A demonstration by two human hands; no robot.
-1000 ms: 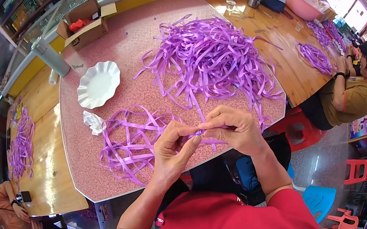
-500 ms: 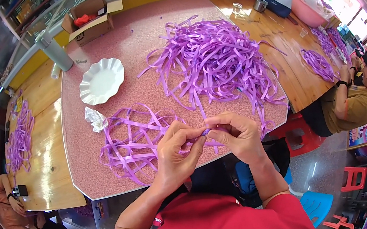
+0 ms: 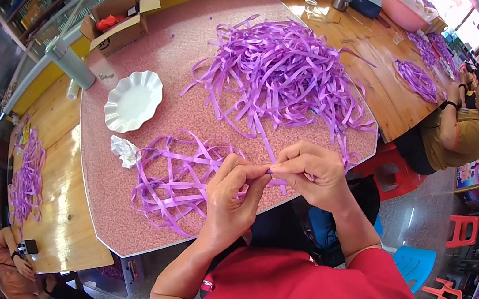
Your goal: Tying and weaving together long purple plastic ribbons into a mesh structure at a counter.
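At the near edge of the pink speckled table (image 3: 175, 54), my left hand (image 3: 229, 193) and my right hand (image 3: 317, 174) meet tip to tip. Thumb and forefinger of each are pinched on a purple ribbon (image 3: 265, 138), which runs away from my fingers toward the big heap. A small dark purple bit shows between the fingertips; its exact form is mostly hidden. Beyond my right hand lies the large tangled heap of purple ribbons (image 3: 277, 72). A smaller, looser spread of purple ribbons (image 3: 156, 193) lies beside my left hand.
On the table's left are a white scalloped dish (image 3: 133, 101), crumpled white tissue (image 3: 125, 150), a grey-green flask (image 3: 71, 64) and an open cardboard box (image 3: 117, 28). Co-workers sit at wooden tables on both sides; ribbon bundles (image 3: 416, 81) lie before the right one.
My right hand has shifted slightly to the right, and its fingers have straightened at the pinch. My left hand stays nearly in place. The whole view has tilted a little.
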